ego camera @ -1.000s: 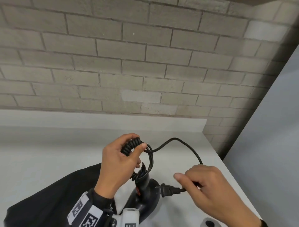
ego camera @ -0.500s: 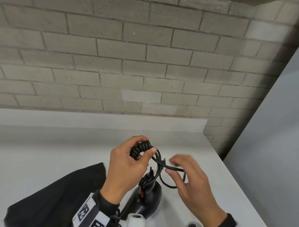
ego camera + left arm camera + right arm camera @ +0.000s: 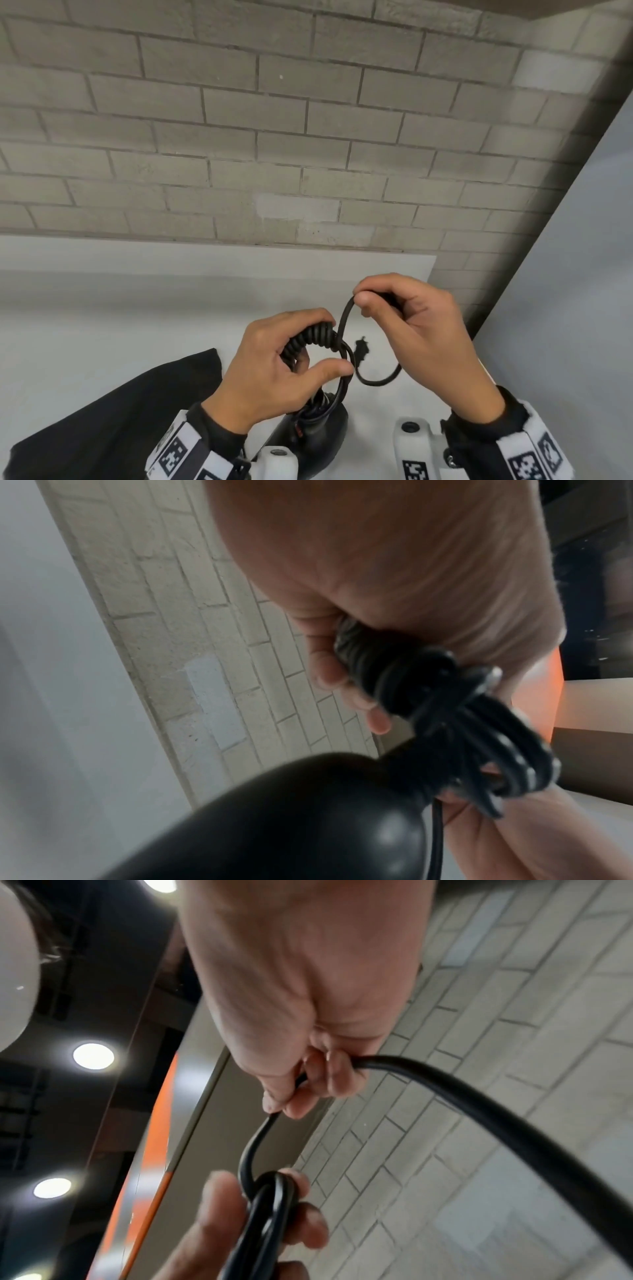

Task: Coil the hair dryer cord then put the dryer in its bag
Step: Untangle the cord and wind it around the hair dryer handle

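My left hand grips the coiled black cord bundle above the white counter, fingers and thumb curled round it. The black hair dryer hangs below, its body filling the left wrist view under the bundle. My right hand pinches the cord's loose end just up and right of the bundle, and the right wrist view shows the cord passing through those fingers. Below it the tail loops down, and the plug hangs free between the hands. The black bag lies at lower left.
The white counter runs to a grey brick wall behind. A pale panel closes off the right side, just past the counter's right edge. Wrist cameras sit at the bottom of the head view.
My right hand let go near the plug, crossed to the bundle and rose above it, now pinching the cord further along. The plug hangs free. The left hand drifted slightly right.
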A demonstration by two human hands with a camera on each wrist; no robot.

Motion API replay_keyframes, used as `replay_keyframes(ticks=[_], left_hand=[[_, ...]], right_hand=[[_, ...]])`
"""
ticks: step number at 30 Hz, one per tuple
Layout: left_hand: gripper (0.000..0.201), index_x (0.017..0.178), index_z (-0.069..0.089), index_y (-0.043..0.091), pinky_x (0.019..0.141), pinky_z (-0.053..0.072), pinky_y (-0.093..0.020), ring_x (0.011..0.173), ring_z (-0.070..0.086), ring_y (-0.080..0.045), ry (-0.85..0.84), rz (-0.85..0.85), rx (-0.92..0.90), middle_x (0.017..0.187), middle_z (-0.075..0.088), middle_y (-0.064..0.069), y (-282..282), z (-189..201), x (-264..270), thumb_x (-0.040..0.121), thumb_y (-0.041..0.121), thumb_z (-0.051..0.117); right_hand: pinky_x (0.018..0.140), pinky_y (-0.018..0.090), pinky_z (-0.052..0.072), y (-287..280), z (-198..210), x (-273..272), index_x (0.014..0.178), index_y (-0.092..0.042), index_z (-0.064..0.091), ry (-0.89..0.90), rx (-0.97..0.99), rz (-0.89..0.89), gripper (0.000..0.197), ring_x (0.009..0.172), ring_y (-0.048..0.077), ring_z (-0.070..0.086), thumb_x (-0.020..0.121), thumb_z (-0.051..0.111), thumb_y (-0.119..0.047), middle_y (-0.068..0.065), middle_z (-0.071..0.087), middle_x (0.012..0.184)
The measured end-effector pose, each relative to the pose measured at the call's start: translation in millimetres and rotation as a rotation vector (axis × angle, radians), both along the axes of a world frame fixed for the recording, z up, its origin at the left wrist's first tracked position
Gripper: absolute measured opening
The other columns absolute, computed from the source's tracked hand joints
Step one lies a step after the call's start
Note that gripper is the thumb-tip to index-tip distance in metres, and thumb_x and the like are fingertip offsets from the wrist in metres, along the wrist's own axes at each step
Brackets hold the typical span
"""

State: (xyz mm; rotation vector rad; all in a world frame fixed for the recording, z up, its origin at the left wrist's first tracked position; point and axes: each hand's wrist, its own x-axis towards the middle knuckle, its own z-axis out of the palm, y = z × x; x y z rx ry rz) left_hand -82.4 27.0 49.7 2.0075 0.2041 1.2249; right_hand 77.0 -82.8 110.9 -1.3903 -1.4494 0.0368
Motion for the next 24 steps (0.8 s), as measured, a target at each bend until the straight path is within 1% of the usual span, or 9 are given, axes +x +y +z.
replay_keyframes(ticks=[2,5,10,13,14,17,20,22,24], left_hand=[[0.037,0.101,0.069,0.029,0.044,0.049,-0.03,0.044,0.055,-0.015,-0.021,-0.009,0.006,0.084,0.069,0.013,1,1,-1,0.07,0.042,0.086],[0.027,0.094,0.071,0.021,0.051,0.046,-0.017,0.051,0.055,-0.007,-0.026,0.008,0.04,0.076,0.064,0.019,3,0,1,0.074,0.035,0.084],[0.023,0.089,0.07,0.02,0.055,0.043,-0.015,0.056,0.052,-0.004,-0.102,0.044,0.021,0.07,0.057,0.021,0,-5,4,0.083,0.041,0.075],[0.024,0.096,0.069,0.025,0.058,0.049,-0.017,0.061,0.061,-0.009,-0.145,0.078,-0.015,0.075,0.065,0.016,-4,-7,5,0.085,0.046,0.072],[0.024,0.097,0.069,0.025,0.061,0.05,-0.017,0.064,0.064,-0.011,-0.147,0.091,-0.025,0.078,0.067,0.013,-4,-8,6,0.085,0.045,0.072],[0.021,0.098,0.068,0.025,0.065,0.053,-0.023,0.071,0.068,-0.014,-0.136,0.145,-0.055,0.081,0.069,0.011,-4,-11,5,0.084,0.041,0.072],[0.018,0.098,0.065,0.03,0.067,0.057,-0.033,0.076,0.07,-0.018,-0.12,0.184,-0.105,0.083,0.07,0.01,-3,-11,4,0.084,0.038,0.07],[0.018,0.098,0.064,0.029,0.071,0.057,-0.028,0.078,0.071,-0.017,-0.115,0.175,-0.152,0.084,0.07,0.009,-4,-9,4,0.083,0.037,0.07],[0.02,0.095,0.064,0.026,0.074,0.054,-0.019,0.081,0.071,-0.015,-0.094,0.163,-0.218,0.085,0.071,0.009,-6,-4,4,0.081,0.039,0.071]], right_hand=[[0.062,0.024,0.05,9,-4,0,0.085,-0.022,0.073,0.132,-0.045,0.03,0.01,0.066,0.014,0.063,0.087,0.066,-0.028,-0.004,0.069,0.071],[0.056,0.021,0.045,21,-18,-1,0.084,-0.02,0.074,0.35,-0.085,0.062,0.013,0.057,0.007,0.055,0.085,0.067,-0.03,-0.002,0.066,0.067],[0.05,0.024,0.04,26,-45,-12,0.089,-0.014,0.069,0.701,-0.128,0.107,0.016,0.052,0.011,0.046,0.083,0.07,-0.029,0.007,0.065,0.07],[0.056,0.041,0.049,22,-62,-24,0.088,-0.015,0.07,0.714,-0.126,0.064,0.022,0.06,0.04,0.052,0.087,0.071,-0.037,0.015,0.067,0.079],[0.058,0.042,0.047,19,-66,-28,0.09,-0.016,0.071,0.711,-0.126,0.065,0.028,0.061,0.041,0.051,0.086,0.068,-0.043,0.016,0.064,0.075],[0.062,0.034,0.044,8,-73,-39,0.097,-0.022,0.071,0.692,-0.177,0.118,0.035,0.062,0.021,0.047,0.074,0.073,-0.048,0.016,0.057,0.066],[0.071,0.049,0.046,3,-76,-42,0.101,-0.023,0.069,0.673,-0.258,0.18,0.044,0.07,0.028,0.049,0.066,0.086,-0.045,0.038,0.051,0.079],[0.077,0.06,0.049,2,-71,-42,0.098,-0.019,0.07,0.698,-0.266,0.187,0.035,0.072,0.033,0.053,0.071,0.084,-0.037,0.04,0.054,0.084],[0.083,0.063,0.048,2,-66,-40,0.095,-0.018,0.071,0.655,-0.276,0.167,0.025,0.073,0.039,0.058,0.075,0.079,-0.03,0.032,0.061,0.083]])
